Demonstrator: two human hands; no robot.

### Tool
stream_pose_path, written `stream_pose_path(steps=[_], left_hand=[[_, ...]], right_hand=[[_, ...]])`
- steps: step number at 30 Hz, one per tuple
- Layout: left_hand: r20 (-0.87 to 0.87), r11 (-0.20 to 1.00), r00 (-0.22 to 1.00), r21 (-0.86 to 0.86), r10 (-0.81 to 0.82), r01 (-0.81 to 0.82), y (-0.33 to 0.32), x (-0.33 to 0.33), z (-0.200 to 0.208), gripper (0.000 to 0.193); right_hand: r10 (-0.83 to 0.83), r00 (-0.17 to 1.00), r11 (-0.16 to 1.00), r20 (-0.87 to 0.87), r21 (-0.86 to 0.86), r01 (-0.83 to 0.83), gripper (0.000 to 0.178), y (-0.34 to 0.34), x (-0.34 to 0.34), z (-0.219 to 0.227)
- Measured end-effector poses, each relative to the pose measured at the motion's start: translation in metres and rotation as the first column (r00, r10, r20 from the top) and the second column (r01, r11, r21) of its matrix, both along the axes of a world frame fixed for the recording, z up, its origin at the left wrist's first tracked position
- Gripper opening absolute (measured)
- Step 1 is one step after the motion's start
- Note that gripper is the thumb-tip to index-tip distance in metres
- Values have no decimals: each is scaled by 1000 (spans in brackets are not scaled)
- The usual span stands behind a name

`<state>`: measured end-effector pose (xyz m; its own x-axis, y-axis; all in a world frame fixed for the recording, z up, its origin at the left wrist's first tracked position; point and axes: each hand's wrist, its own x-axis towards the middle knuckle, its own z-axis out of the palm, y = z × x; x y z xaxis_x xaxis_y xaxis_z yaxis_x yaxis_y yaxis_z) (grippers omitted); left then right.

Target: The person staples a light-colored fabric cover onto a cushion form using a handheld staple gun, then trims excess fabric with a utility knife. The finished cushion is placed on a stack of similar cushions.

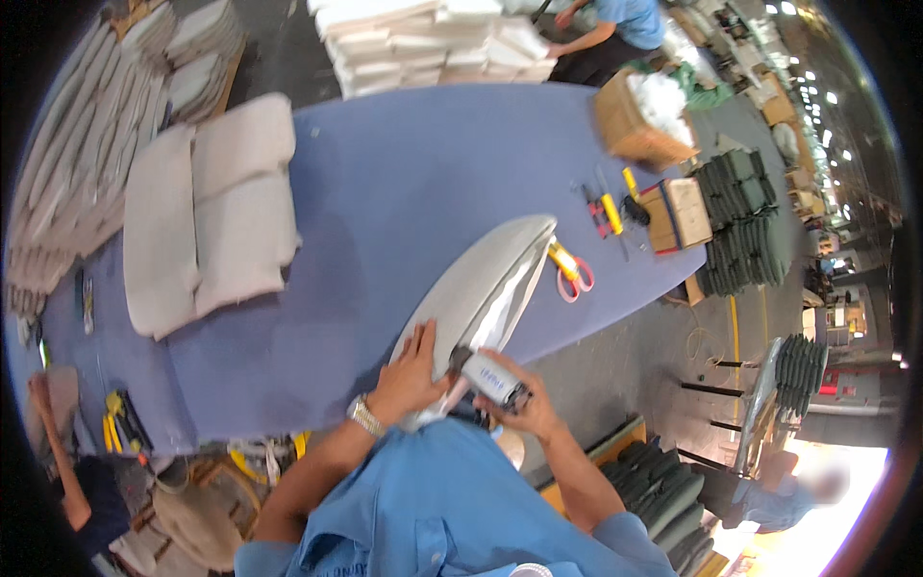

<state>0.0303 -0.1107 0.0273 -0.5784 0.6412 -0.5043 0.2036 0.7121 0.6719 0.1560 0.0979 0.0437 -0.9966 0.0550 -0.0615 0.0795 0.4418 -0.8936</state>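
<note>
A grey padded cover (457, 274), pointed at its far end, lies at the table's near edge, its right side parted to show a shiny silver inner face. My left hand (409, 378) rests flat on its near part with fingers stretched out. My right hand (536, 409) is wrapped round a grey handheld tool with a black head (492, 379), its kind unclear. The tool's head is at the cover's parted edge, close to my left fingers. Beside the cover's far end lie red-handled scissors (575, 281) with a yellow part.
Flat grey panels (212, 212) lie on the blue table (385, 163), left. Pale stacks stand beyond. Yellow-handled tools (611, 210), a small carton (677, 213) and an open box (630, 120) sit right, near dark green piles (735, 221). Other people work at left, far side and right.
</note>
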Motion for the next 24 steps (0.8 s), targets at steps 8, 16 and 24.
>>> stream_pose_path(steps=[8, 16, 24], left_hand=[[-96, 1000, 995, 9, 25, -24, 1, 9, -12, 100], [-14, 1000, 1000, -19, 12, -12, 2, 2, -5, 102], [-24, 998, 1000, -63, 16, -18, 8, 10, -2, 104]], right_hand=[[-30, 995, 999, 90, -19, 32, 73, -4, 0, 4], [-30, 984, 998, 173, -56, 41, 71, -4, -2, 10], [36, 952, 988, 303, -153, 11, 70, -4, -17, 29]])
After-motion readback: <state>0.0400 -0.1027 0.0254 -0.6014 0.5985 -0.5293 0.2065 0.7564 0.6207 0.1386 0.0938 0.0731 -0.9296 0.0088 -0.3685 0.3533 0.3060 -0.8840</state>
